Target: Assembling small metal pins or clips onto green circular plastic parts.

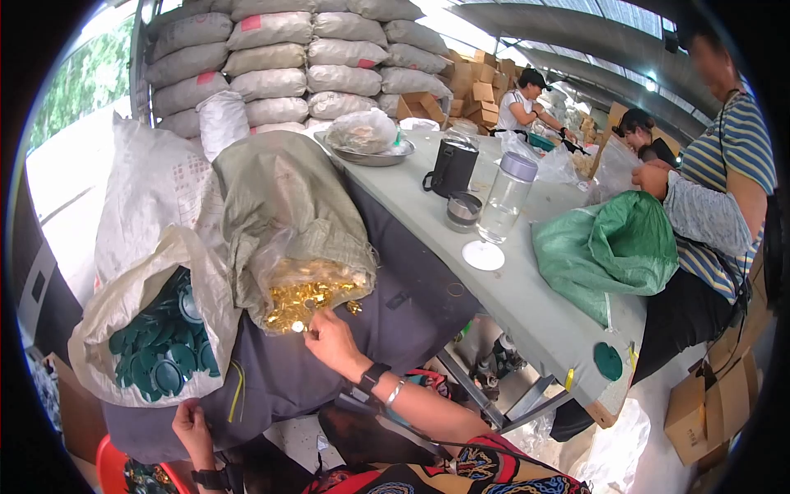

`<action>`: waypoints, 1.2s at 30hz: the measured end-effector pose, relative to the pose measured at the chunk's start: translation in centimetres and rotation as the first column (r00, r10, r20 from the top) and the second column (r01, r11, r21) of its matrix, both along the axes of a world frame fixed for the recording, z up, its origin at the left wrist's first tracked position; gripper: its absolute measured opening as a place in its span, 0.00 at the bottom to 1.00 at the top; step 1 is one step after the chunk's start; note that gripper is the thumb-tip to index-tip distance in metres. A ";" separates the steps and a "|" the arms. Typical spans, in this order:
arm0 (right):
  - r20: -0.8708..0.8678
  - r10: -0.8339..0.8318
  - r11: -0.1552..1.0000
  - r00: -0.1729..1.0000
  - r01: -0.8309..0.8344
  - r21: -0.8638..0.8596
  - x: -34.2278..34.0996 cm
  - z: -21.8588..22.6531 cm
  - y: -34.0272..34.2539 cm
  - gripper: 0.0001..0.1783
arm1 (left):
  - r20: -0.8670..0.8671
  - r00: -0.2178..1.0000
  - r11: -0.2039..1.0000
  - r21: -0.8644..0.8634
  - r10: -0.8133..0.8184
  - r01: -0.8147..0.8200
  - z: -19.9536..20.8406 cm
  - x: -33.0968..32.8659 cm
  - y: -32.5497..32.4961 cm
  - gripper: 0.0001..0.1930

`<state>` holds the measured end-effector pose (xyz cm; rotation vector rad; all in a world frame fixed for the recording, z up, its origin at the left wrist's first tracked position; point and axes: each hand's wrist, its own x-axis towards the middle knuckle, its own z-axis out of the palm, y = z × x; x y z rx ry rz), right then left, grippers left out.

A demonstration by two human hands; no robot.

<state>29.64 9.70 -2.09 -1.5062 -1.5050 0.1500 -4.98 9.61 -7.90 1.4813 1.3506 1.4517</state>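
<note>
My right hand (332, 337) is at the mouth of an olive-grey woven sack (284, 181), its fingers bent against a pile of shiny gold pieces (300, 303). A small pale round piece (298, 327) shows beside its fingertips; what lies between them is too small to tell. Farther left, a whitish woven sack (90, 342) lies with its mouth turned toward me, full of dark green round lids (169, 354). Just below its lower rim is my left hand (191, 421), fingers drawn together; anything in them is hidden. Both sacks rest on a dark cloth surface (411, 288).
On the grey table (411, 202) stand a clear bottle (504, 202), a black cup holder (454, 165) and a metal bowl (374, 156). A green sack (601, 255) lies at its right, near a person in a striped shirt (732, 165). A red basin (115, 469) is below left.
</note>
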 end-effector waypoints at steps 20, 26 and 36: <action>-0.037 0.222 0.971 0.974 -0.217 0.104 -3.3 -2.1 -2.6 0.11 | -0.055 0.998 1.000 -0.012 0.002 -0.003 -0.2 -0.5 0.1 0.04; 0.066 0.238 0.962 0.969 -0.245 0.122 -3.3 -1.6 -2.9 0.08 | -0.145 0.988 0.999 -0.018 -0.047 0.044 4.1 1.1 0.3 0.05; 0.131 0.227 0.971 0.965 -0.235 0.048 -3.8 -1.9 -3.0 0.10 | -0.698 0.711 0.994 0.113 0.083 -0.006 3.0 0.9 5.4 0.24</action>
